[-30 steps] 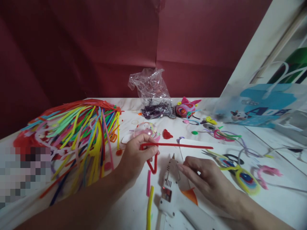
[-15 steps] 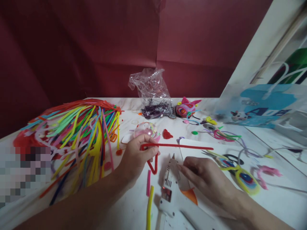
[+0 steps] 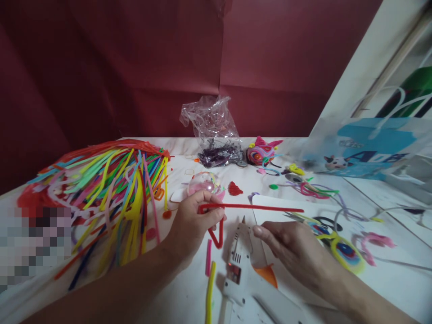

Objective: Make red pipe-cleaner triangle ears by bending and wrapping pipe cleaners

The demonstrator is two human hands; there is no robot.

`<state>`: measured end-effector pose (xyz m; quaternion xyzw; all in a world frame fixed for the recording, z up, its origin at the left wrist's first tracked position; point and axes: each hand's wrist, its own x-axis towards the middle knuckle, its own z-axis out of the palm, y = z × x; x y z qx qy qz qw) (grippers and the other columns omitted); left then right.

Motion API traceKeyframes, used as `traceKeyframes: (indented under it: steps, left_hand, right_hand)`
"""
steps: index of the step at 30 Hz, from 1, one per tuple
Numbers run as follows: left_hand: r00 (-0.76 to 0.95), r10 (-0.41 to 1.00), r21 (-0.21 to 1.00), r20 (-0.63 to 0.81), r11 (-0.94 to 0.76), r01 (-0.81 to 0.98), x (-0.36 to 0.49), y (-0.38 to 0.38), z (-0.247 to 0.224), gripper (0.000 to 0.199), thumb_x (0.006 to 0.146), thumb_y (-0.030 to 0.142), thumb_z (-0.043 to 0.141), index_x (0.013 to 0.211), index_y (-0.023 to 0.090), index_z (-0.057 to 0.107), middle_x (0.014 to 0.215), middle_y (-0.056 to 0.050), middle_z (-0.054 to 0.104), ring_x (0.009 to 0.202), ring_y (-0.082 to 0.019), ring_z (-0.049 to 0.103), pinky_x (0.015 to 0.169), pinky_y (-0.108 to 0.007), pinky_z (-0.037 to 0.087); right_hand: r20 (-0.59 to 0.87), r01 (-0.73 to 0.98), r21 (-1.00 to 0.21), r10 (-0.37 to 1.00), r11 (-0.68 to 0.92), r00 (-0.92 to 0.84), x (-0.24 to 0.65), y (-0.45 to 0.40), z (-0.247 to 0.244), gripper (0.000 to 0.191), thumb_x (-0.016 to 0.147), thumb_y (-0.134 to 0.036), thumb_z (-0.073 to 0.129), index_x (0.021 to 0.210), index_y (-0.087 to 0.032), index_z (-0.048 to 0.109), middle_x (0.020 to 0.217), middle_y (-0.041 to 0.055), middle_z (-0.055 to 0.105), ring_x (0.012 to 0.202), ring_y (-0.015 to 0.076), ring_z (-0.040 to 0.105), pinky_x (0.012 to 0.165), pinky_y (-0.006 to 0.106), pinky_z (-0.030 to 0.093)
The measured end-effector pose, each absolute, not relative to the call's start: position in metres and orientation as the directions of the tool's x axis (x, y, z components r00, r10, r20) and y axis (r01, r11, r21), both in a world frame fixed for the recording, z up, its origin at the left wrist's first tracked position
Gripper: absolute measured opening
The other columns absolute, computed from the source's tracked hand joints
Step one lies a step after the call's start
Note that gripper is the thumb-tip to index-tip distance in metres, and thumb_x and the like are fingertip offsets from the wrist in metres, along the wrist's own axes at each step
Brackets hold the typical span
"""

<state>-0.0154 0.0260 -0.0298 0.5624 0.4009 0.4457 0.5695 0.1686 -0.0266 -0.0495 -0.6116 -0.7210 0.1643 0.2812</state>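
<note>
My left hand (image 3: 197,220) pinches a red pipe cleaner (image 3: 256,206) between thumb and fingers. Its long straight part reaches right to a free end, while a bent V-shaped part hangs below the fingers. My right hand (image 3: 286,240) is closed, thumb against curled fingers, below that free end and apart from it; nothing shows in its grip. Between the hands lies a white glue gun (image 3: 239,252), nozzle pointing away, with a small red light lit. Scissors (image 3: 326,222) lie partly hidden behind my right hand. A clear plastic dome (image 3: 204,184) sits beyond my left hand.
Bundled colourful pipe cleaners (image 3: 111,180) spread at left. A clear bag (image 3: 216,135) and a pink decorated mask-like piece (image 3: 263,150) stand at the back. Yellow-rimmed eye shapes (image 3: 347,252) lie at right, before a blue-white carrier bag (image 3: 367,148). Yellow (image 3: 210,288) and pink strips (image 3: 208,258) lie in front.
The pipe cleaner's free end has shifted slightly right and down in my left hand's hold. My right hand's thumb has turned a little; otherwise both hands stay nearly in place.
</note>
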Motion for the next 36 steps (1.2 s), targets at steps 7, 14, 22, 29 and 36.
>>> traceKeyframes:
  steps: [7, 14, 22, 29, 36]
  left_hand:
    - [0.276, 0.957, 0.996, 0.086, -0.085, -0.016, -0.008, 0.01, -0.03, 0.005, 0.067, 0.015, 0.059, 0.067, 0.017, 0.055, 0.051, 0.007, 0.05, 0.048, -0.006, 0.043, 0.046, -0.016, 0.034]
    - [0.29, 0.957, 1.0, 0.012, -0.01, -0.011, 0.0, -0.001, -0.033, 0.006, 0.068, 0.018, 0.058, 0.07, 0.019, 0.052, 0.05, 0.007, 0.052, 0.044, -0.008, 0.047, 0.042, -0.017, 0.037]
    - [0.302, 0.952, 0.997, 0.058, -0.074, 0.039, 0.0, -0.002, -0.037, 0.003, 0.069, 0.016, 0.057, 0.071, 0.018, 0.059, 0.061, 0.002, 0.061, 0.055, -0.011, 0.056, 0.05, -0.019, 0.043]
    - [0.298, 0.947, 0.979, 0.123, -0.164, 0.12, -0.005, -0.001, -0.033, 0.009, 0.07, 0.015, 0.056, 0.071, 0.017, 0.065, 0.063, 0.001, 0.065, 0.059, -0.012, 0.058, 0.056, -0.021, 0.045]
    - [0.29, 0.943, 0.954, 0.161, -0.224, 0.199, -0.006, -0.003, -0.033, 0.01, 0.069, 0.013, 0.056, 0.068, 0.018, 0.065, 0.061, 0.001, 0.063, 0.058, -0.012, 0.056, 0.055, -0.02, 0.044]
  right_hand:
    - [-0.027, 0.158, -0.987, 0.982, 0.002, -0.186, 0.144, -0.041, -0.05, 0.038, 0.076, -0.053, 0.056, 0.067, -0.016, 0.06, 0.052, -0.0036, 0.043, 0.045, 0.0086, 0.031, 0.043, 0.021, 0.026]
    - [-0.107, -0.07, -0.99, 0.966, -0.126, -0.236, 0.13, -0.044, -0.057, 0.038, 0.067, -0.05, 0.069, 0.057, -0.014, 0.062, 0.046, -0.0047, 0.045, 0.041, 0.0057, 0.027, 0.041, 0.02, 0.025]
    - [-0.107, -0.086, -0.989, 0.981, -0.123, -0.164, 0.128, -0.044, -0.061, 0.044, 0.069, -0.053, 0.065, 0.051, -0.016, 0.05, 0.041, -0.006, 0.041, 0.037, 0.0047, 0.022, 0.037, 0.021, 0.016]
    - [-0.116, 0.021, -0.993, 0.981, -0.115, -0.153, 0.138, -0.044, -0.064, 0.041, 0.076, -0.05, 0.06, 0.055, -0.015, 0.052, 0.046, -0.005, 0.041, 0.042, 0.0067, 0.028, 0.041, 0.021, 0.019]
    - [-0.144, 0.055, -0.989, 0.98, -0.138, -0.136, 0.139, -0.044, -0.064, 0.04, 0.073, -0.052, 0.061, 0.062, -0.014, 0.056, 0.05, -0.0035, 0.045, 0.042, 0.0063, 0.028, 0.04, 0.02, 0.02]
